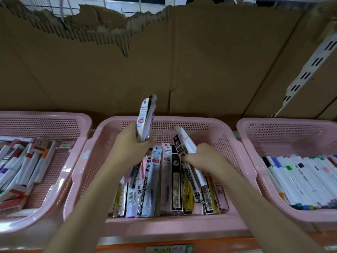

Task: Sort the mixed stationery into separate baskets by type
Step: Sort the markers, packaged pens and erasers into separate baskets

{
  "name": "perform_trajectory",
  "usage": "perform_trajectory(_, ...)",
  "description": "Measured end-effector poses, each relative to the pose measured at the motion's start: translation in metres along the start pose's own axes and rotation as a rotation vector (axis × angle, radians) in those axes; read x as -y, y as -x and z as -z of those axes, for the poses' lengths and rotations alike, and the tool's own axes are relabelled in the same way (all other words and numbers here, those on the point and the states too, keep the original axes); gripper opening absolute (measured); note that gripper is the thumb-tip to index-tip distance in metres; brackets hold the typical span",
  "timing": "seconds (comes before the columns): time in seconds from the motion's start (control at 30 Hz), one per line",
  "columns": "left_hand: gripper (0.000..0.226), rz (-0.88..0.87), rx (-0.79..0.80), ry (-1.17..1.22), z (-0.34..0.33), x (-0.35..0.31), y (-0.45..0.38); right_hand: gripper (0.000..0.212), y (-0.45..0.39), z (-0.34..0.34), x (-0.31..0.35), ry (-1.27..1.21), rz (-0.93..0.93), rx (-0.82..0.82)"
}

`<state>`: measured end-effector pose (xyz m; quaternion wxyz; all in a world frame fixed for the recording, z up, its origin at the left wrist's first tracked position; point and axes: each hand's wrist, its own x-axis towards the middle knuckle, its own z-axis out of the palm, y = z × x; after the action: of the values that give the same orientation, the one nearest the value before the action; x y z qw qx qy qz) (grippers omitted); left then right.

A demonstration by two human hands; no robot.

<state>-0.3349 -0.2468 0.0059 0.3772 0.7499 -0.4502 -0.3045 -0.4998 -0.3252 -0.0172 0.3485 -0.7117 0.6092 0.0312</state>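
While the left hand [131, 143] grips refill packs [145, 117] above the middle basket [160, 223], the right hand [202, 156] pinches a white pen [186, 139], which probably belongs elsewhere.

Both forearms are bare, and the right hand [200, 157] wears dark nail polish.

Shelf [175, 241] carries all; I see pale strip with orange front edge below, label [169, 250] on it, print too blurred to read. Three pink perforated baskets sit directly on shelf, side by side, near but apart. Left basket [54, 212]: mixed white and red pens and boxes. Middle basket [182, 225]: packaged refills standing in row. Right basket [244, 128]: white markers with coloured caps, laid parallel. Torn cardboard sheet [182, 61] stands behind baskets.
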Motion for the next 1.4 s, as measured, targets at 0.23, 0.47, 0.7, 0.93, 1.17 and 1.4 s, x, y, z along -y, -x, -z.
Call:
perform_trajectory(0.23,0.022,0.010,0.027,-0.084,-0.001,0.005,0.014,0.024,0.005,-0.002,-0.008,0.202,0.042,-0.002)
perform_trajectory(0.47,0.013,-0.177,0.129,-0.447,-0.029,0.003,0.011,0.044,0.033,0.022,0.009,-0.372,0.214,-0.185)
perform_trajectory(0.7,0.029,-0.171,0.180,-0.456,-0.038,0.003,0.012,0.029,0.026,0.009,0.003,-0.492,0.204,-0.261)
perform_trajectory(0.93,0.035,-0.089,0.188,-0.586,-0.015,0.018,0.007,0.025,0.023,0.011,0.004,-0.579,0.232,-0.292)
perform_trajectory(1.17,0.055,-0.050,0.279,-0.523,0.000,0.009,0.016,0.024,0.016,0.013,0.008,-0.707,0.212,-0.328)
perform_trajectory(1.4,0.038,-0.013,0.264,-0.468,0.023,0.019,0.015,0.019,0.013,0.028,-0.001,-0.797,0.240,-0.384)
